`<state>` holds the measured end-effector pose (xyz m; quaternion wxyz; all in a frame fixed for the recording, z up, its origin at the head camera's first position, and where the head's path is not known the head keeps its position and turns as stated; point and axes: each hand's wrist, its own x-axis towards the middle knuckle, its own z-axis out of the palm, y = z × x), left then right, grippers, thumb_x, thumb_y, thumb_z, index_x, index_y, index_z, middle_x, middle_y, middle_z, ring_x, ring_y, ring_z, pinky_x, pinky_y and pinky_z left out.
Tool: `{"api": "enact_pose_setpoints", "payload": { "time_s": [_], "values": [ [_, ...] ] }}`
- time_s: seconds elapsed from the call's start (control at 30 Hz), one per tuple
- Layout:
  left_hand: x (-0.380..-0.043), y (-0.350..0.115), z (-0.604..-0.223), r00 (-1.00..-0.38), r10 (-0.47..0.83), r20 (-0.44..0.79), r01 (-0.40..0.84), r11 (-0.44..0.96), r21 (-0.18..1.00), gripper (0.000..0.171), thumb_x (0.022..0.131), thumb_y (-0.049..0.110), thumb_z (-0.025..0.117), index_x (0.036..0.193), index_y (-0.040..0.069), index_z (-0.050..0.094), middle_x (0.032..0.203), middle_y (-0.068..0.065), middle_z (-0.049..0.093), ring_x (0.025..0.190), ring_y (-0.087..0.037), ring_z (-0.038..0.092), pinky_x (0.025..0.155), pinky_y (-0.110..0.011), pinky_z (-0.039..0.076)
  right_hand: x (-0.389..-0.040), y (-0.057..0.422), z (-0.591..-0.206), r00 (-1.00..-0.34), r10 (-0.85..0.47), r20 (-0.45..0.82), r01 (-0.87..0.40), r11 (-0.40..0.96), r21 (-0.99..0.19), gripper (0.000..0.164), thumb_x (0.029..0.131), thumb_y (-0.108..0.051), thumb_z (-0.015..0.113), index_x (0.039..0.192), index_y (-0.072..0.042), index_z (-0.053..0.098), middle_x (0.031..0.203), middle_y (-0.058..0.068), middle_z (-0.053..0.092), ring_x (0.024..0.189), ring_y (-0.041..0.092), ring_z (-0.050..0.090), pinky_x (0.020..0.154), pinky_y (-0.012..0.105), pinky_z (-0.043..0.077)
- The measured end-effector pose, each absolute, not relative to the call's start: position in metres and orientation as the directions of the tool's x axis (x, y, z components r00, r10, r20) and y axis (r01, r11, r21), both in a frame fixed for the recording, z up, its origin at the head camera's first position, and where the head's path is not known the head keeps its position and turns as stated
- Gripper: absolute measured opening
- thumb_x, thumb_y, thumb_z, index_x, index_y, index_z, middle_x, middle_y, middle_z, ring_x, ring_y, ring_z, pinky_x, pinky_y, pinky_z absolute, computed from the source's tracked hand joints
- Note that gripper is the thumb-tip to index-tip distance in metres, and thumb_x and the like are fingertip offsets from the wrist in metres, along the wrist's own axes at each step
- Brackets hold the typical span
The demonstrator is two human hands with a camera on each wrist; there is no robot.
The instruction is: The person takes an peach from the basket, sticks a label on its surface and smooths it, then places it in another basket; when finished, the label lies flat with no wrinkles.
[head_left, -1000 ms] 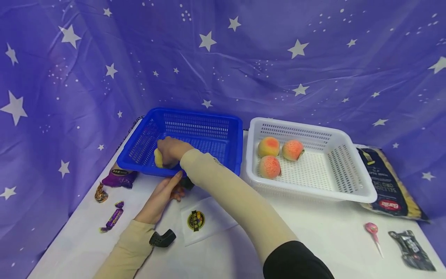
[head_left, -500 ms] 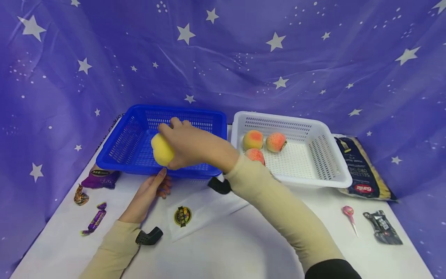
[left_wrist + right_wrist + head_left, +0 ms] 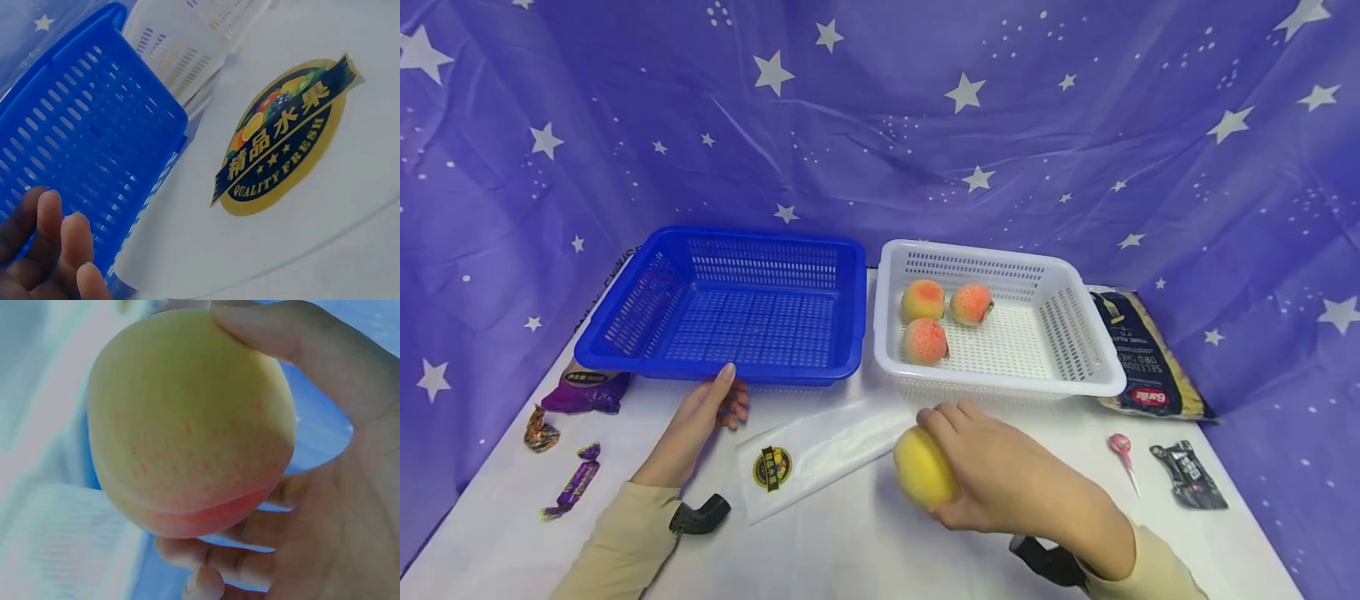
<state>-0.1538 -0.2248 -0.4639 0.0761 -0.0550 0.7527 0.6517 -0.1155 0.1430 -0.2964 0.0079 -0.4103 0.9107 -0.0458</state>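
My right hand (image 3: pixel 1000 471) holds a yellow peach (image 3: pixel 925 468) above the front of the table. In the right wrist view the peach (image 3: pixel 187 425) shows a red blush and specks, with thumb and fingers around it. At the near side of the blue basket (image 3: pixel 752 372) is my left hand (image 3: pixel 696 425), its thumb tip at the rim and its fingers loosely bent outside the wall. The left wrist view has these fingers (image 3: pixel 75 240) in front of the slotted blue wall. Inside the white basket (image 3: pixel 1000 381) lie a yellow-red peach (image 3: pixel 922 300) and two reddish ones (image 3: pixel 926 342).
A clear plastic bag (image 3: pixel 827 450) with a fruit label lies before the baskets. Purple packet (image 3: pixel 587 390), gold-wrapped candy (image 3: pixel 540 432) and purple candy (image 3: pixel 574 482) are at left. Pasta bag (image 3: pixel 1150 358), lollipop (image 3: pixel 1123 458) and black packet (image 3: pixel 1189 475) lie at right.
My right hand has lifted the peach out of the blue basket and carried it right and toward me. My left hand stays by the blue rim. The head view has shifted right.
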Motion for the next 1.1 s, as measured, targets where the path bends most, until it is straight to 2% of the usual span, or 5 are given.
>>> {"api": "enact_pose_setpoints", "payload": {
  "time_s": [0.17,0.33,0.77,0.93,1.1],
  "values": [
    [-0.15,-0.217,-0.445,-0.989,0.001,-0.146,-0.141,0.243,0.96,0.069,0.089,0.058,0.025,0.107,-0.003,0.051,0.091,-0.012,0.053,0.073,-0.017,0.053,0.063,-0.027,0.046,-0.103,0.166,-0.331,-0.738,-0.675,0.01,-0.673,0.735,-0.081,0.07,0.051,-0.047,0.073,0.108,-0.016,0.047,0.089,-0.008,0.045,0.079,0.009,0.04,0.063,0.024,0.041],
    [-0.145,-0.209,-0.428,-0.992,0.014,-0.126,-0.118,0.261,0.958,0.067,0.093,0.052,0.022,0.107,-0.007,0.049,0.091,-0.019,0.053,0.074,-0.025,0.053,0.065,-0.029,0.045,-0.103,0.181,-0.349,-0.797,-0.603,-0.022,-0.602,0.797,-0.037,0.067,0.051,-0.049,0.073,0.105,-0.017,0.051,0.082,-0.007,0.044,0.074,0.011,0.037,0.056,0.024,0.035],
    [-0.146,-0.213,-0.431,-0.981,0.091,-0.169,-0.142,0.244,0.959,0.063,0.094,0.049,0.027,0.11,-0.008,0.047,0.095,-0.018,0.052,0.077,-0.02,0.053,0.066,-0.029,0.045,-0.099,0.181,-0.373,-0.81,-0.586,-0.015,-0.586,0.81,0.009,0.077,0.052,-0.058,0.073,0.112,-0.014,0.054,0.092,0.001,0.049,0.086,0.019,0.042,0.062,0.03,0.033],
    [-0.144,-0.216,-0.428,-0.946,0.208,-0.25,-0.167,0.348,0.923,0.051,0.091,0.045,0.039,0.113,-0.001,0.047,0.101,-0.016,0.054,0.082,-0.022,0.054,0.067,-0.031,0.047,-0.096,0.18,-0.379,-0.816,-0.578,0.025,-0.578,0.816,-0.007,0.081,0.053,-0.059,0.072,0.115,-0.011,0.052,0.098,0.005,0.048,0.091,0.022,0.044,0.064,0.032,0.035],
    [-0.141,-0.221,-0.425,-0.931,0.206,-0.302,-0.173,0.479,0.86,0.048,0.086,0.048,0.048,0.116,0.01,0.048,0.099,-0.011,0.055,0.079,-0.022,0.053,0.059,-0.03,0.045,-0.096,0.181,-0.383,-0.818,-0.575,0.035,-0.576,0.817,-0.028,0.082,0.056,-0.061,0.07,0.119,-0.011,0.049,0.103,0.006,0.048,0.094,0.022,0.045,0.065,0.032,0.036]
  ]
}}
